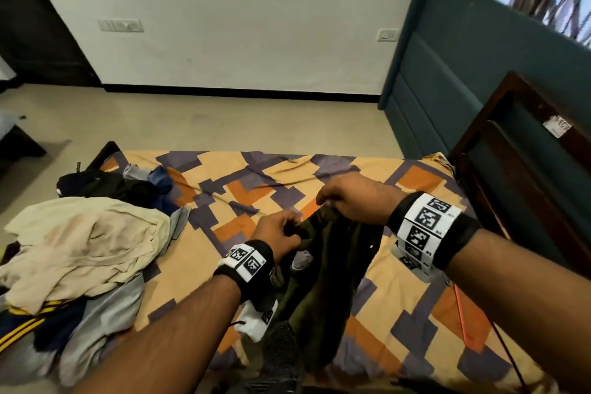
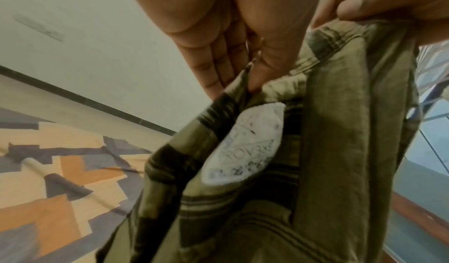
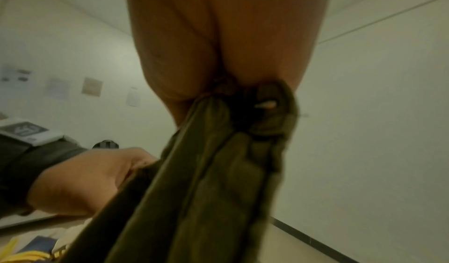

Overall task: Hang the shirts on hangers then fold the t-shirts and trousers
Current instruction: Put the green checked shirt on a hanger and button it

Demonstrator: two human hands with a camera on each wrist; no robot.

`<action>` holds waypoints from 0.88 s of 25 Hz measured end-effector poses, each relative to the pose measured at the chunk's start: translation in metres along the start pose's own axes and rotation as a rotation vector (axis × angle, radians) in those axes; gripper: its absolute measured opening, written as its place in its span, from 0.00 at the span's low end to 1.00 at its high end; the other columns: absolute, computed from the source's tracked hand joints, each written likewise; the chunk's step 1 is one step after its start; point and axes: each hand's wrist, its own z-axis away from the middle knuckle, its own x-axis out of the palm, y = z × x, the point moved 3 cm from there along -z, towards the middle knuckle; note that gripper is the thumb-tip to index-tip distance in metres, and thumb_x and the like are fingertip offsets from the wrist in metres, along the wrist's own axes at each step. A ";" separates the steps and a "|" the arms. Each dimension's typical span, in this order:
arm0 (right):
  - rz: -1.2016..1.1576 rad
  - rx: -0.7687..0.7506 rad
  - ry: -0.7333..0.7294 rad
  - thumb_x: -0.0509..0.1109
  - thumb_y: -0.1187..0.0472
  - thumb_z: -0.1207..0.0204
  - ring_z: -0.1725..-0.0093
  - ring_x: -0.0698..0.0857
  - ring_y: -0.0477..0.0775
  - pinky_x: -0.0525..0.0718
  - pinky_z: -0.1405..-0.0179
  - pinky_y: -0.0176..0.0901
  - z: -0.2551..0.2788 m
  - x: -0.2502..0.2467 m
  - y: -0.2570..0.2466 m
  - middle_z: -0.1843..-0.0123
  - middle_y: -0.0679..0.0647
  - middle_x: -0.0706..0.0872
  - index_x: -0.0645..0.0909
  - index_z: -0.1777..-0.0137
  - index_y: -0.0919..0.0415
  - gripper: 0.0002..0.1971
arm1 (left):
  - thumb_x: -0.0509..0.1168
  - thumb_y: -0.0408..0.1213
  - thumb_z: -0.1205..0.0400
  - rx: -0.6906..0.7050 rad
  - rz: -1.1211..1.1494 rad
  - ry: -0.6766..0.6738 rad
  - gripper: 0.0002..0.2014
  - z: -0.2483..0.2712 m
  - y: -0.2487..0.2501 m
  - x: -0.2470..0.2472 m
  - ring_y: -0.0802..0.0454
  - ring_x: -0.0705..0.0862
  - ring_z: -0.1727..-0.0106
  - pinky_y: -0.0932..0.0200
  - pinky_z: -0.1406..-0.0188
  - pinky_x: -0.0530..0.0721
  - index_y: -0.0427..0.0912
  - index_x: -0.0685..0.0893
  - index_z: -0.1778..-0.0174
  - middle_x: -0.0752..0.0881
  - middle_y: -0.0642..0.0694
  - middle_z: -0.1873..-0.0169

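Note:
An olive-green garment (image 1: 323,285) hangs above the bed from both my hands. Its top edge is bunched in my right hand (image 1: 345,201), whose fingers curl round the cloth (image 3: 233,161). My left hand (image 1: 281,230) pinches the same top edge a little lower and to the left. In the left wrist view the left fingers (image 2: 243,59) press into the fold just above a white oval label (image 2: 245,146) sewn inside the garment (image 2: 340,132). The garment's lower part drops out of sight at the bottom of the head view.
A heap of clothes lies on the bed's left side: a cream garment (image 1: 86,243), grey and navy pieces with yellow stripes (image 1: 28,326), dark items (image 1: 108,185) further back. The patterned bedsheet (image 1: 256,176) is bare beyond my hands. A dark wooden frame (image 1: 511,169) and teal panel (image 1: 447,57) stand right.

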 end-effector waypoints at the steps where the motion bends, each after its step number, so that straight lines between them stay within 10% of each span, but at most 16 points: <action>1: 0.014 0.002 -0.030 0.66 0.58 0.19 0.44 0.83 0.52 0.79 0.48 0.40 0.006 -0.002 0.003 0.42 0.52 0.86 0.82 0.36 0.56 0.13 | 0.69 0.25 0.30 0.020 -0.008 0.058 0.11 0.000 0.008 0.001 0.55 0.77 0.66 0.66 0.66 0.73 0.46 0.78 0.63 0.79 0.55 0.70; 9: 0.062 0.015 -0.037 0.72 0.55 0.23 0.53 0.80 0.48 0.76 0.59 0.36 0.035 -0.022 0.016 0.53 0.47 0.82 0.83 0.46 0.53 0.08 | 0.62 0.22 0.31 0.025 -0.170 -0.141 0.08 -0.002 0.006 0.051 0.46 0.74 0.63 0.59 0.64 0.70 0.41 0.74 0.66 0.78 0.45 0.66; 15: 0.031 0.075 0.105 0.70 0.56 0.21 0.55 0.77 0.46 0.67 0.66 0.25 0.053 -0.037 0.042 0.60 0.38 0.74 0.77 0.48 0.50 0.05 | 0.58 0.25 0.31 -0.112 0.449 -0.004 0.08 -0.006 0.017 0.051 0.48 0.77 0.64 0.60 0.65 0.75 0.44 0.76 0.65 0.79 0.44 0.68; 19: -0.015 0.100 0.104 0.70 0.55 0.21 0.56 0.80 0.48 0.74 0.62 0.35 0.060 -0.048 0.060 0.61 0.37 0.77 0.73 0.52 0.46 0.07 | 0.71 0.40 0.26 0.058 0.141 -0.275 0.16 -0.009 0.019 0.043 0.53 0.85 0.52 0.59 0.50 0.82 0.55 0.74 0.47 0.85 0.51 0.52; 22: -0.074 0.071 0.114 0.70 0.55 0.21 0.53 0.83 0.47 0.81 0.55 0.40 0.061 -0.055 0.055 0.55 0.44 0.82 0.74 0.52 0.46 0.06 | 0.73 0.32 0.26 -0.073 -0.022 -0.159 0.13 -0.016 0.000 0.043 0.47 0.82 0.52 0.51 0.48 0.82 0.52 0.76 0.59 0.83 0.47 0.58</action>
